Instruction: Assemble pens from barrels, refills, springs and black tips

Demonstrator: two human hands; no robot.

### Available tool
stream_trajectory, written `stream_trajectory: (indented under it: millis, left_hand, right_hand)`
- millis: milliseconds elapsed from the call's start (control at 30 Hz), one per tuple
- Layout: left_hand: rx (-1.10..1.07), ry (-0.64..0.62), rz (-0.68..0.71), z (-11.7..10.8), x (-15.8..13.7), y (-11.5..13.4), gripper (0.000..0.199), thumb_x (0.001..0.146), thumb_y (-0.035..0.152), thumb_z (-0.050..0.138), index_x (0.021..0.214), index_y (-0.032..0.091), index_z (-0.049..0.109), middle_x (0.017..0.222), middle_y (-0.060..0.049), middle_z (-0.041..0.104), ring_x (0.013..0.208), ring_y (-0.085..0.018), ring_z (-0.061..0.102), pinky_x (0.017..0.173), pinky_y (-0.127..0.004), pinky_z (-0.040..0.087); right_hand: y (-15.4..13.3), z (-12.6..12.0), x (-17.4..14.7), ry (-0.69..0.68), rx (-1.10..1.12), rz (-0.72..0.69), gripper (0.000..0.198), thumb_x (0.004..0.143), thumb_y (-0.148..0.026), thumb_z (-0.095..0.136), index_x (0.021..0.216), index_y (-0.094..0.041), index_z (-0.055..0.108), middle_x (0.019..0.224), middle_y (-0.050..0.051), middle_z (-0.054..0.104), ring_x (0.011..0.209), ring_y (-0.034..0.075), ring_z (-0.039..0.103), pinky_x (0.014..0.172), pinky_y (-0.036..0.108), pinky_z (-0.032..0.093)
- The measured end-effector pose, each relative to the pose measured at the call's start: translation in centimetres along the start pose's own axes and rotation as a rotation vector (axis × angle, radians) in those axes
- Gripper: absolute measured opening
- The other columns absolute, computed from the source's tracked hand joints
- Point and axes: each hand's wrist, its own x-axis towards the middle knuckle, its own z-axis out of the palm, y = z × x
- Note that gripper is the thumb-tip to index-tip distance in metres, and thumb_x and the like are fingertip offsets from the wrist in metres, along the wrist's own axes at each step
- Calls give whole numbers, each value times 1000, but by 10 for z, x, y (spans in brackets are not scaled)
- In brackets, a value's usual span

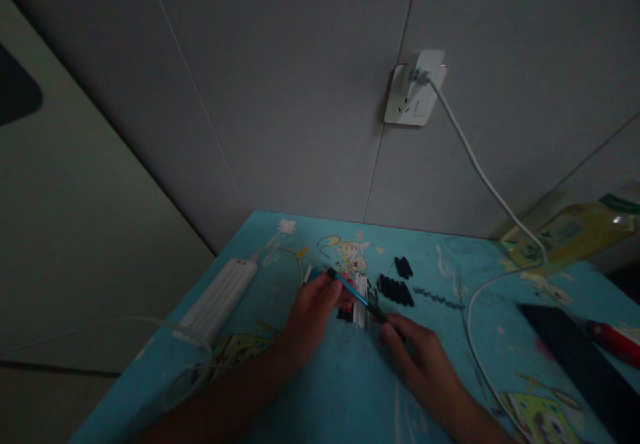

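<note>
My left hand (311,314) pinches the upper end of a blue pen (356,292) with black ends. Lower down, the fingers of my right hand (419,351) close on the pen's black end, so it slants between both hands. Just behind it lies a bundle of thin white sticks (360,307) that look like pen refills, with red and black pieces (345,313) beside them. Black caps (395,291) sit in a row on the right, and a smaller group of black pieces (403,267) lies behind. A line of tiny dark parts (440,299) trails right. Blue and white pieces (311,275) are partly hidden by my left hand.
A white power strip (217,299) lies on the left of the blue patterned table (350,391). A white cable (473,297) runs from the wall socket (411,95) across the right side. A yellow bottle (575,234), a dark flat strip (575,357) and a red-handled object (613,341) lie farther right.
</note>
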Motion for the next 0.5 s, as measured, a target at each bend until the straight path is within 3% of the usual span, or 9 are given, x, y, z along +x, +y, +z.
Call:
stream_trajectory:
  millis: [167,367,500]
  left_hand:
    - [20,-14,-14,0,-2,4,33,95,41,57,106,13,68,97,-9,72,90,-20,68,85,-33,53]
    - [83,-101,29,3,-5,12,32,96,39,55,108,14,71,95,-7,73,88,-19,66,85,-30,51]
    - [82,-127,30,1,-4,12,33,97,39,53,107,14,71,95,-7,73,85,-18,65,81,-29,50]
  right_hand:
    - [5,-1,1,28,-5,7,27,98,-41,50,105,-21,67,93,5,71,84,21,65,76,29,49]
    - [5,2,-4,-46,6,71,46,102,-46,38,72,-20,62,65,0,60,60,15,56,59,26,41]
    - [2,5,-7,-106,152,126,59,102,-51,31,65,-19,63,60,0,58,57,15,54,58,26,40]
